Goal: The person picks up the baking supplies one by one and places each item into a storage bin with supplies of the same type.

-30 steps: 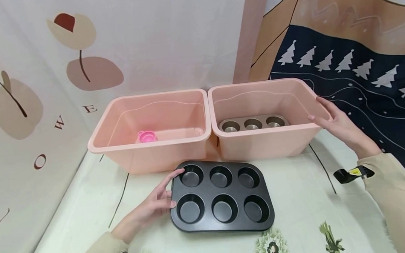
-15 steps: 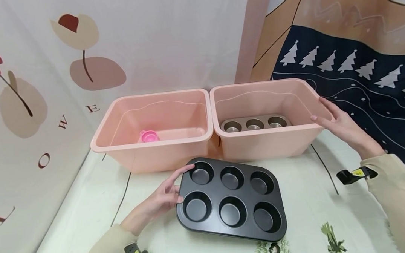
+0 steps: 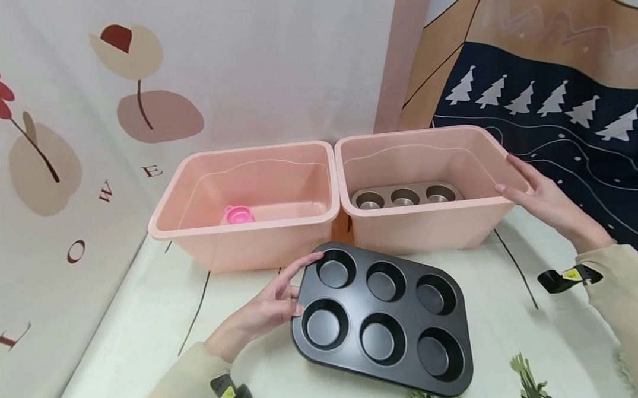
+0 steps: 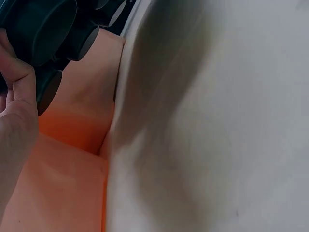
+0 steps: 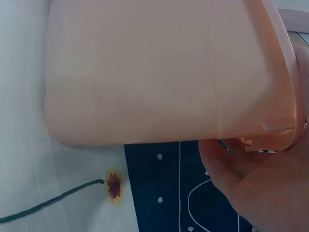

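Note:
My left hand grips the left short edge of a black muffin tin with round cups. The tin is raised off the table and tilted, its right end lower in the head view. In the left wrist view the undersides of its cups show beside the fingers. My right hand holds the right rim of the right-hand pink bin; the right wrist view shows the hand at that bin's rim. Inside this bin lies a bronze-coloured muffin tin, partly hidden by the front wall.
A second pink bin stands on the left, beside the first, with a small bright pink cup-like piece inside. Behind them hangs a printed curtain. A light cloth covers the table.
The black muffin tin has come up off the table, moved right and turned, its right end swinging toward me, with my left hand still on it. My right hand stays on the bin rim.

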Demonstrator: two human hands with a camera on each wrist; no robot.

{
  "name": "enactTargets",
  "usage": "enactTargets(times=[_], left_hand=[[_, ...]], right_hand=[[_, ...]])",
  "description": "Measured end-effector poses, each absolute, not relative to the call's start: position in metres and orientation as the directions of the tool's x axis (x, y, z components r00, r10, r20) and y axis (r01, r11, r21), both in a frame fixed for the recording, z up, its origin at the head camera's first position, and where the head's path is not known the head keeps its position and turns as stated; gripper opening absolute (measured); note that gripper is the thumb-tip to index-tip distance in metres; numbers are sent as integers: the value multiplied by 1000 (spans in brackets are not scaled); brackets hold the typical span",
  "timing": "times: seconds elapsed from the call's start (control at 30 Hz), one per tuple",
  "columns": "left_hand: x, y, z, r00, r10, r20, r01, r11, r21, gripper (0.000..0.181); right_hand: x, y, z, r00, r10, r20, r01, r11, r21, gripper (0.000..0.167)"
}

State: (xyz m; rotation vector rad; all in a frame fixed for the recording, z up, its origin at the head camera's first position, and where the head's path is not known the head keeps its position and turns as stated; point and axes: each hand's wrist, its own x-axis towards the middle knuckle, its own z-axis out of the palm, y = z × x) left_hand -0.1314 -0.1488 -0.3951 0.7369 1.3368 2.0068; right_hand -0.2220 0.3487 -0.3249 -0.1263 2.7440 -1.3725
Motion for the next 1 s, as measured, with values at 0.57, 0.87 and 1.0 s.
enactTargets(times=[0.57, 0.87, 1.0], left_hand=[[-143, -113, -376, -604, 781, 158, -152, -308, 939, 81], [-148, -109, -367, -563, 801, 206, -154, -346, 925, 82], [-154, -104, -362, -570, 787, 237, -146, -381, 913, 80]], right_hand=[[-218, 354, -328, -991, -128, -34, -49, 598, -800, 81], [-220, 353, -326, -989, -144, -30, -62, 596, -801, 81], [-220, 354, -325, -989, -142, -31, -60, 595, -802, 82]])
